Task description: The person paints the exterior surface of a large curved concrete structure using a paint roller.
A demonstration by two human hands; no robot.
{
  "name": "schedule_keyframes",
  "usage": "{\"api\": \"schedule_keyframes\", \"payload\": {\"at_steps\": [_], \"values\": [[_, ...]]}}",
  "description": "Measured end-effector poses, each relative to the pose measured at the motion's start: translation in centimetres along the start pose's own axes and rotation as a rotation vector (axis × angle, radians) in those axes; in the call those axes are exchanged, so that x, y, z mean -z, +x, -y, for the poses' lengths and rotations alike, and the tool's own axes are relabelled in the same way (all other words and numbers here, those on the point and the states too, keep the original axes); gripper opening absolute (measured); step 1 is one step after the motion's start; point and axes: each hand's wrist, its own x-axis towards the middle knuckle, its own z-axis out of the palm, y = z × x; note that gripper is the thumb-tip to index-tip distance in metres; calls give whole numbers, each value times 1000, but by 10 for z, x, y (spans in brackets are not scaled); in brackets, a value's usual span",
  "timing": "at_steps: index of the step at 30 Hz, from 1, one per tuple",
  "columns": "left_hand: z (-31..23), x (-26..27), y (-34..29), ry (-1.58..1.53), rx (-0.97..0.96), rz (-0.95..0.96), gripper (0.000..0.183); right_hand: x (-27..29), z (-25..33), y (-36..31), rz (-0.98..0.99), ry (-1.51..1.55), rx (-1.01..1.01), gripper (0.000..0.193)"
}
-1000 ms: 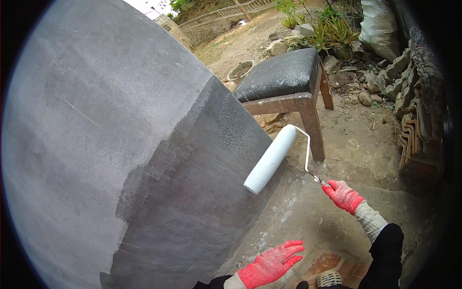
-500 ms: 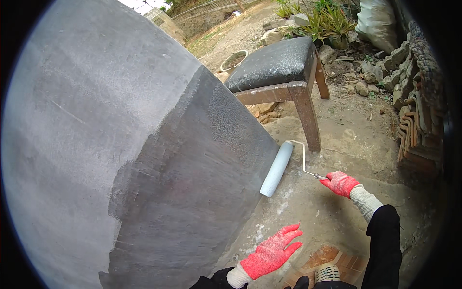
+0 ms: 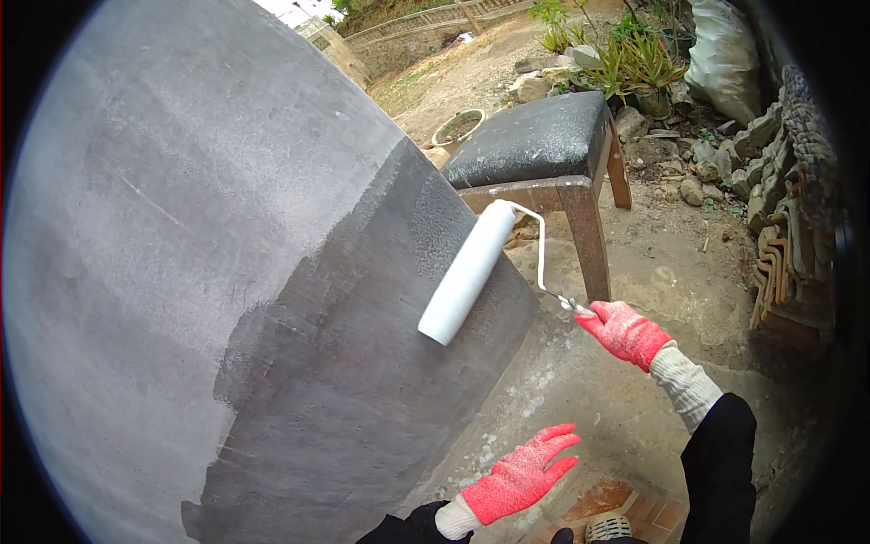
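My right hand (image 3: 627,334), in a red-coated work glove, is closed round the handle of a paint roller. The long white roller (image 3: 468,274) on its bent wire frame lies over the lower part of a grey wall (image 3: 344,363); whether it touches the surface I cannot tell. A dark, wet-looking patch with a ragged edge covers the wall's lower area, and paler dry grey lies above it. My left hand (image 3: 520,475), gloved alike, hangs low beside the wall with fingers spread and holds nothing.
A wooden stool with a worn black seat (image 3: 535,136) stands just beyond the roller, near the wall's end. Stacked roof tiles (image 3: 775,281), stones, potted plants (image 3: 639,72) and a white sack (image 3: 722,59) line the right side. White splashes mark the concrete floor (image 3: 544,390).
My right hand has lifted the roller up and to the left, from the wall's foot to over the dark patch. My left hand stays open; the view has shifted slightly.
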Motion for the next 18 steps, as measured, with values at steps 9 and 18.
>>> {"api": "schedule_keyframes", "payload": {"at_steps": [9, 18], "values": [[-16, 11, 6, -4, -53, -122, 38, 39, 94, 35, -200, 192, 241, 40], [-22, 15, -11, 14, -82, -170, 38, 6, 72, 3, -231, 304, 253, 29]]}}
